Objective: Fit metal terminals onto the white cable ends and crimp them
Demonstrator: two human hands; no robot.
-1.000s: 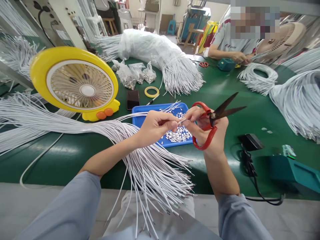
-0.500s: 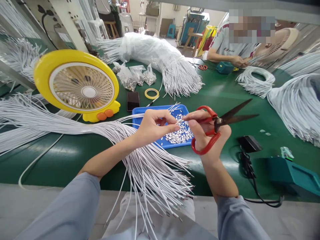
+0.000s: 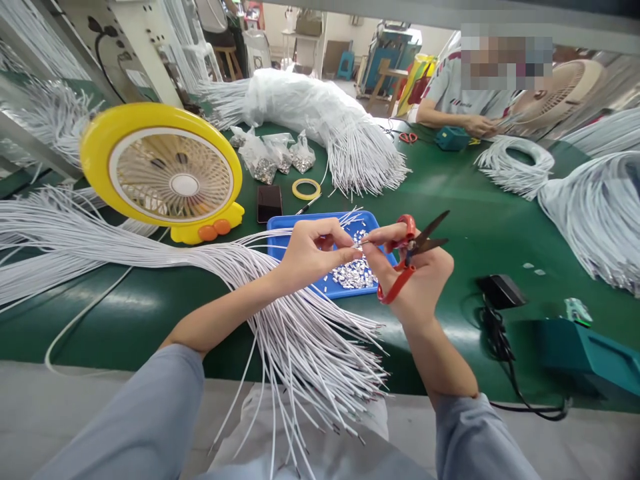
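Over the blue tray (image 3: 276, 223), my left hand (image 3: 313, 257) is closed in a pinch on a thin white wire end (image 3: 357, 245). My right hand (image 3: 423, 290) is closed around red-handled scissors (image 3: 395, 285), whose dark blades point up and right, slightly apart. Its thumb and index fingertips meet the tip of that wire end; whether a small metal piece is between them is too small to tell. Small shiny metal pieces (image 3: 353, 275) lie in the tray below. A thick bundle of white wires (image 3: 300, 327) passes under my left forearm, its ends fanning over the table edge.
On the left stands a yellow fan (image 3: 165, 113). Behind the tray are a phone (image 3: 269, 204), yellow tape (image 3: 306, 189), bags of metal parts (image 3: 260, 163) and a wrapped wire bundle (image 3: 300, 100). A teal device (image 3: 590, 353) is at right. Across the table, a person (image 3: 465, 100) handles wires.
My right hand has turned, swinging the scissors left so the blades look shorter and steeper. Its thumb and index finger have closed in against my left fingertips. My left hand stays nearly still.
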